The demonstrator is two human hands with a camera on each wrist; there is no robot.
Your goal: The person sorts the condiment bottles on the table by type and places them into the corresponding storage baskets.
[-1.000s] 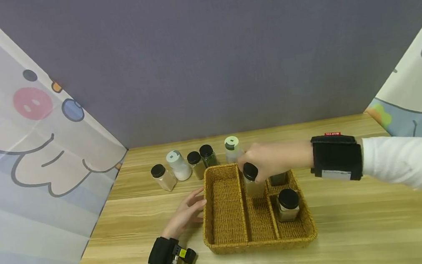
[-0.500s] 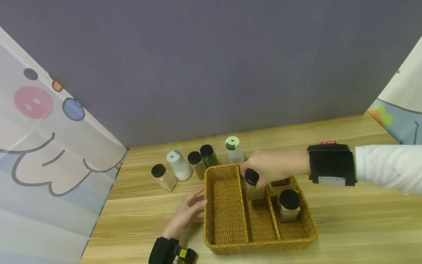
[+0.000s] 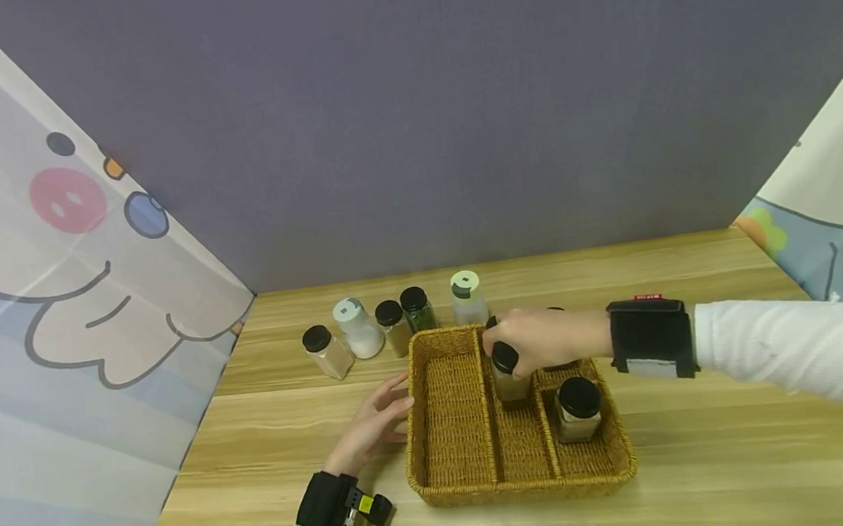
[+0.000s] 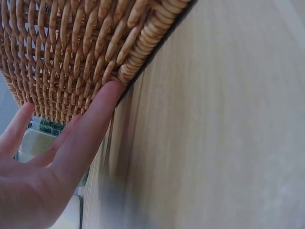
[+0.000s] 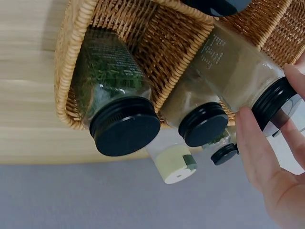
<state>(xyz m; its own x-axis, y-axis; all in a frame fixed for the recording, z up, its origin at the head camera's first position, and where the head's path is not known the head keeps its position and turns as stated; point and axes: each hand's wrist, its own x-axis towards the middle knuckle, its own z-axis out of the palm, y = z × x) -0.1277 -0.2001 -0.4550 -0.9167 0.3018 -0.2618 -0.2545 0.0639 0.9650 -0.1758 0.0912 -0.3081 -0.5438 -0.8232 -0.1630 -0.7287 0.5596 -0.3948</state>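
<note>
My right hand pinches a black-lidded spice jar near its lid, inside the middle compartment of a woven basket. In the right wrist view this jar holds beige powder and leans beside another black-lidded jar in the same compartment. A jar of green herbs occupies the back right compartment, mostly hidden by my hand in the head view. At front right in the basket is a beige-filled jar. My left hand touches the basket's left wall with extended fingers.
Behind and left of the basket stand several containers: a pale-powder jar, a white-capped shaker, two dark-lidded jars, one brownish and one green, and a light-capped shaker. A grey panel borders the wooden table's back.
My right hand has shifted slightly toward the near side and lower, with the spice jar now deeper in the middle compartment. The left hand and the basket hold their places.
</note>
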